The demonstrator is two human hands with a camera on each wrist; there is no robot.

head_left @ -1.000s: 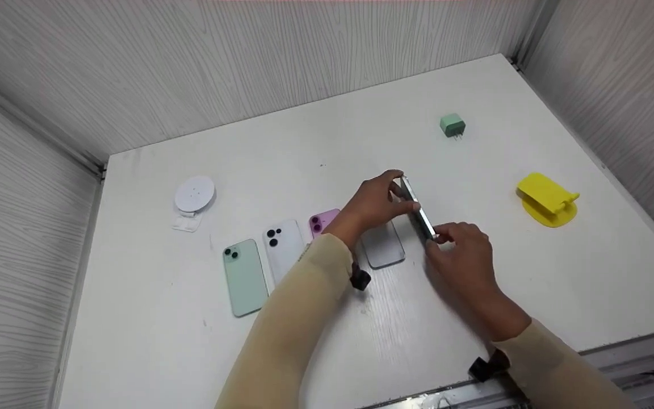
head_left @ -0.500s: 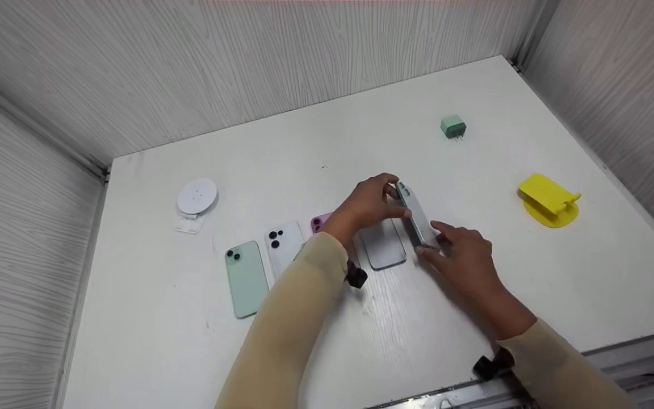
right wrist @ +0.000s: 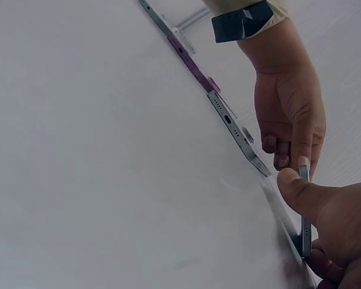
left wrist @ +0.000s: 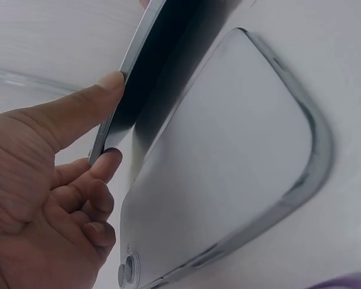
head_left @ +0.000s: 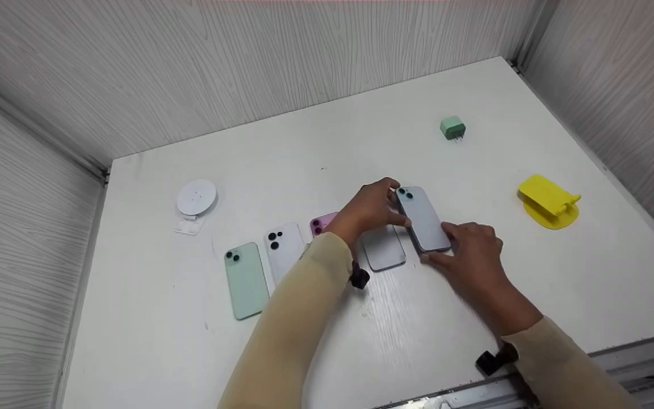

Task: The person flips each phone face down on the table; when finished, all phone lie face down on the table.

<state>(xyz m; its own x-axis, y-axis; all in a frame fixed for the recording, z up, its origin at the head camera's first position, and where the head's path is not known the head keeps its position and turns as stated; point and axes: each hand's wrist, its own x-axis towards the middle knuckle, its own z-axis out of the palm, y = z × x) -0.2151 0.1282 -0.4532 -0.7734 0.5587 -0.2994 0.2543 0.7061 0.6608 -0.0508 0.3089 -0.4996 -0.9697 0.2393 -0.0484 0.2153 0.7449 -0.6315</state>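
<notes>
Both hands hold a light blue phone [head_left: 424,221], camera side up, with its dark screen facing down. My left hand [head_left: 373,207] pinches its upper left edge, thumb on the long side and fingers at the camera end. Around the lower right corner, my right hand [head_left: 472,253] grips with thumb and fingers. The left wrist view shows the phone tilted, with one side off the table. Just left of it a white phone [left wrist: 222,144] lies flat, partly covered by my left hand in the head view. A purple phone [head_left: 321,221] is mostly hidden by my left arm.
Further left lie a white phone [head_left: 284,247] and a pale green phone [head_left: 246,284]. A round white stand [head_left: 196,197] is at the back left. At the right are a green plug charger [head_left: 453,128] and a yellow phone stand [head_left: 548,199].
The light blue phone has turned from edge-on to nearly flat, its back now facing up. Both hands have kept hold of it and lowered it slightly toward the table.
</notes>
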